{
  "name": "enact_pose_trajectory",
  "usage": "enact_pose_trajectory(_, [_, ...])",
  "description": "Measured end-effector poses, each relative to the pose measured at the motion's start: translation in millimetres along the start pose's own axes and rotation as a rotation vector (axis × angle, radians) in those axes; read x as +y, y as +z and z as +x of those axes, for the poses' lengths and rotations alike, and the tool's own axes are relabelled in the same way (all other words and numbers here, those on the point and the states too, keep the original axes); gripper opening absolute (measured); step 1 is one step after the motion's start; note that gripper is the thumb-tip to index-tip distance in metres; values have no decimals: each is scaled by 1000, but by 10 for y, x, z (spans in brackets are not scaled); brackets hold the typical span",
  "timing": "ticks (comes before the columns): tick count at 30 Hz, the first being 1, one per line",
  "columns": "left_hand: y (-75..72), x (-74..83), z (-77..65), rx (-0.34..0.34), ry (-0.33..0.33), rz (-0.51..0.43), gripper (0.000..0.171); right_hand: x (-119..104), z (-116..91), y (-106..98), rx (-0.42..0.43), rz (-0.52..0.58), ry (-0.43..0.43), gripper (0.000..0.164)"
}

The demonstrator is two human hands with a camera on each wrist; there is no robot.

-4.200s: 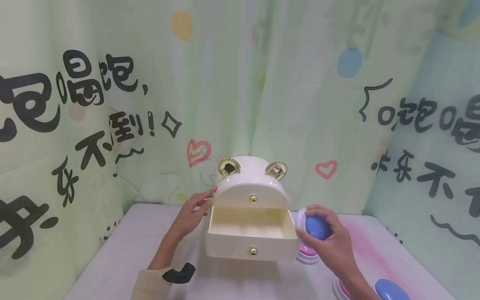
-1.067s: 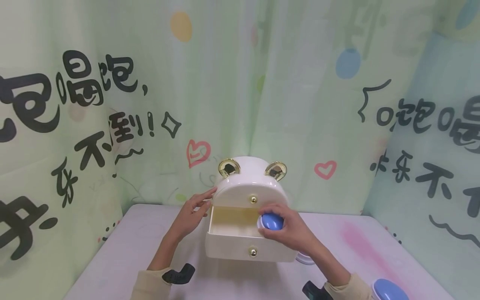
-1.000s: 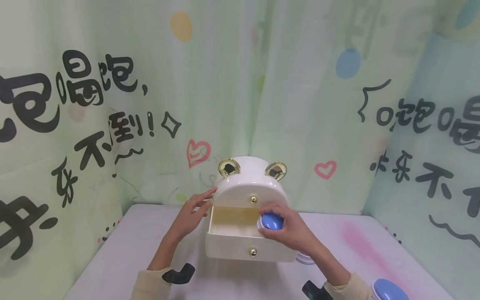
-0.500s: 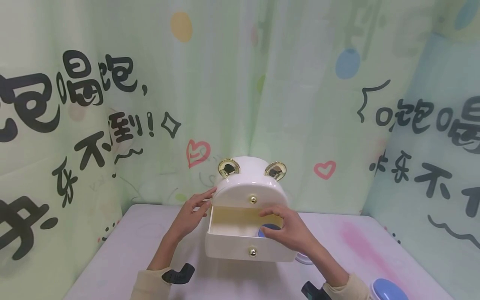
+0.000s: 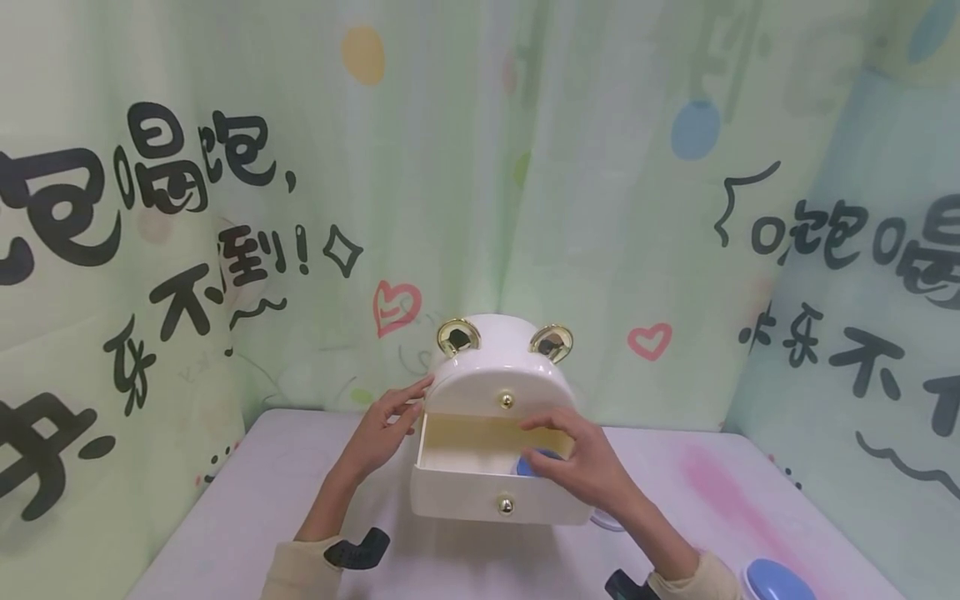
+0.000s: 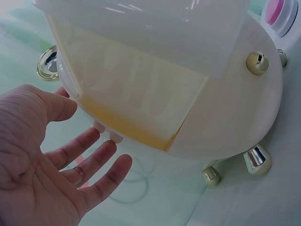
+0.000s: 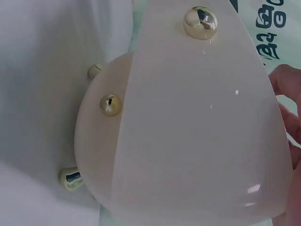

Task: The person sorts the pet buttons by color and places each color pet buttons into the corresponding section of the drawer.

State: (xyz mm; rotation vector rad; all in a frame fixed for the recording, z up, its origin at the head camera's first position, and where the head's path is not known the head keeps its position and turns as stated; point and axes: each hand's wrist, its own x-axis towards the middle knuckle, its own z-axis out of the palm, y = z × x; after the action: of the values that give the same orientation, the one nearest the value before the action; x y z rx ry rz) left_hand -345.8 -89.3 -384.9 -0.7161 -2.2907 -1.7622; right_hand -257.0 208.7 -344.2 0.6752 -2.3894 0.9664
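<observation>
A white, round-topped chest [image 5: 480, 387] with gold ears and knobs stands on the table, its middle drawer [image 5: 457, 493] pulled out. Inside the drawer, on the right, lies a round blue-topped button-like thing [image 5: 528, 463], partly hidden by the front wall and my thumb. My right hand [image 5: 588, 458] reaches into the drawer over it, thumb and fingers spread apart; whether the thumb touches it I cannot tell. With fairly straight fingers my left hand [image 5: 386, 429] rests against the chest's left side; its palm [image 6: 42, 174] shows in the left wrist view.
Another blue-topped round thing with a white base [image 5: 780, 581] sits at the front right of the table [image 5: 720, 492]. A pink-topped one [image 6: 276, 12] stands right of the chest, mostly behind my right arm in the head view. Printed curtains close off the back and sides.
My right hand has brought the blue-topped thing from right of the chest into the drawer, lowered it and spread its fingers off it. The left hand has stayed put.
</observation>
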Motion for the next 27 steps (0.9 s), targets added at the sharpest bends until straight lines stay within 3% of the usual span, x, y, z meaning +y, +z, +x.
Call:
enact_pose_trajectory(7, [8, -33, -1, 9, 2, 4, 44, 13, -25, 21, 131, 3, -161, 34])
enact_pose_trajectory(14, [-9, -32, 0, 9, 14, 4, 44, -37, -50, -15, 164, 11, -224, 34])
enact_pose_trajectory(27, [-10, -18, 1, 6, 12, 12, 45, 75, -124, -150, 178, 25, -181, 34])
